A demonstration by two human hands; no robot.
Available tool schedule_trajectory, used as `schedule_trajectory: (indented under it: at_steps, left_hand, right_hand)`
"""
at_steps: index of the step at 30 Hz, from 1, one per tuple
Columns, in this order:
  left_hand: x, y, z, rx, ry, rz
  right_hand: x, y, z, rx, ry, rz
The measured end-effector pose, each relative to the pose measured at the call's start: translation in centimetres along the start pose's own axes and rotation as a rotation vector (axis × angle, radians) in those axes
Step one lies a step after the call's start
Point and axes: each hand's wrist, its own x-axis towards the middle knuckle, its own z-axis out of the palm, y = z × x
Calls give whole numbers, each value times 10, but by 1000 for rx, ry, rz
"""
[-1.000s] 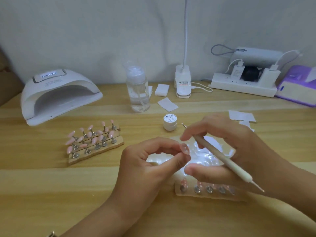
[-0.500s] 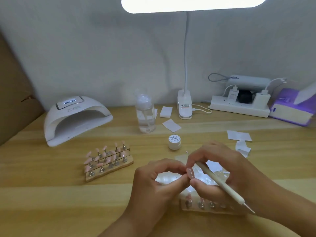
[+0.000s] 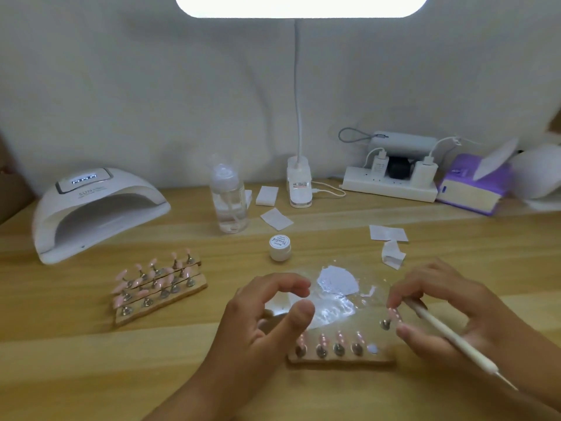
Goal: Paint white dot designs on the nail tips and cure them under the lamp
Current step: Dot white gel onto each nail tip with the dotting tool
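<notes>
My right hand [image 3: 449, 311] grips a white dotting tool [image 3: 449, 332] and pinches a pink nail tip [image 3: 393, 315] with white dots, on its metal stand, over the right end of the near wooden strip [image 3: 340, 357]. Several pink tips stand on that strip. My left hand [image 3: 264, 317] hovers just left of it, its fingers loosely curled and holding nothing. A foil palette [image 3: 334, 288] with white paint lies between my hands. The white gel jar [image 3: 280, 247] sits behind it. The white curing lamp [image 3: 100, 208] stands at the far left.
A wooden rack of pink tips [image 3: 158, 287] lies left of my hands. A clear bottle [image 3: 227, 202], the desk lamp's base [image 3: 299, 185], a power strip [image 3: 391, 183] and a purple box [image 3: 473, 186] line the back. Paper wipes [image 3: 388, 232] lie scattered.
The dotted nail tip has passed from my left hand to my right, which moved right with it. My left hand's fingers have loosened. The view has tilted up.
</notes>
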Motion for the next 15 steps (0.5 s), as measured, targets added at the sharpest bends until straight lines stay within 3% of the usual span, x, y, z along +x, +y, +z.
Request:
schedule_trajectory:
  at_steps: [15]
  left_hand:
    - [3,-5,4,134,-8,23]
  right_hand:
    - [-6,-3,12,-142,8,-72]
